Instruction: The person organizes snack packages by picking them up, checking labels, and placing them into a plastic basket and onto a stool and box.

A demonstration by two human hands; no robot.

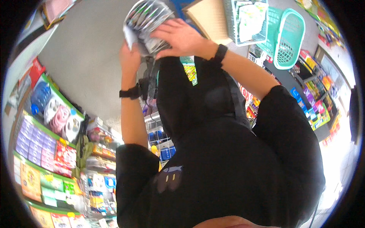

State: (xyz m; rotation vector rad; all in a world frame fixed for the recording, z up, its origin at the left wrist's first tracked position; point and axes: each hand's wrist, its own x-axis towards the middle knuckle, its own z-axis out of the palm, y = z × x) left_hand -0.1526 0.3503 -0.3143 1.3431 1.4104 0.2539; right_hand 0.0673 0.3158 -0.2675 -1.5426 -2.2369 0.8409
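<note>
At the top of the head view, a white-edged container [127, 34] is packed with several clear plastic packets [144, 17] standing in a row. My left hand [131, 58] grips its near left edge, partly blurred. Over the packets' right side lies my right hand [181, 37], fingers spread and touching them; whether it pinches one I cannot tell. Both wrists wear black bands. My dark-clothed legs are below the hands.
To the right stand an open cardboard box [209, 20], a white plastic basket [251, 44] holding packets, and a turquoise basket [289, 64]. Stocked shelves [42, 168] line the left; more packaged goods [316, 105] fill the right. A white wire rack [156, 134] is beside my legs.
</note>
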